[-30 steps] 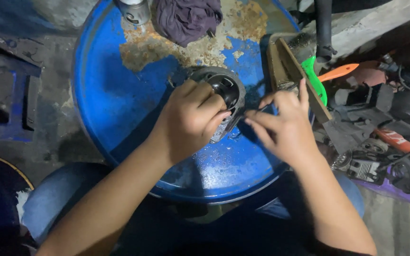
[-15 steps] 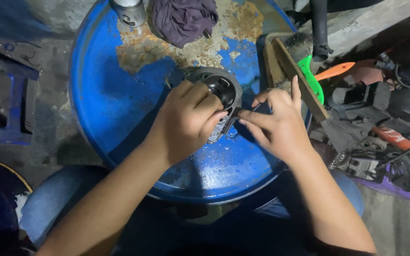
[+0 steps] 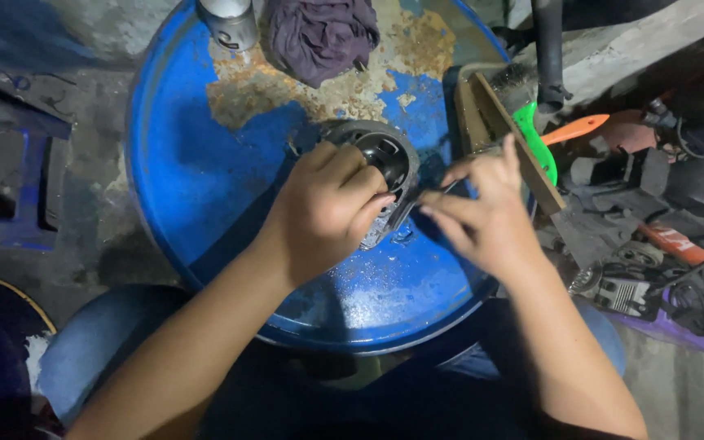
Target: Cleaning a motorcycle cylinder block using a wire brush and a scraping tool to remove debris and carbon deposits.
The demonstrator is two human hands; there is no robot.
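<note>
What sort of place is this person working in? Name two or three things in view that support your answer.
Probably a rough repair workshop or garage. A rusty blue drum serves as the workbench, the left hand grips a dark round metal part, and tools and machine parts lie heaped on the floor.

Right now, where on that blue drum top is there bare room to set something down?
Bare patches: the left side of the blue drum top, and the near rim below the hands. Crowded: the far edge with purple rag and metal can, and the right by the wooden brush.
</note>
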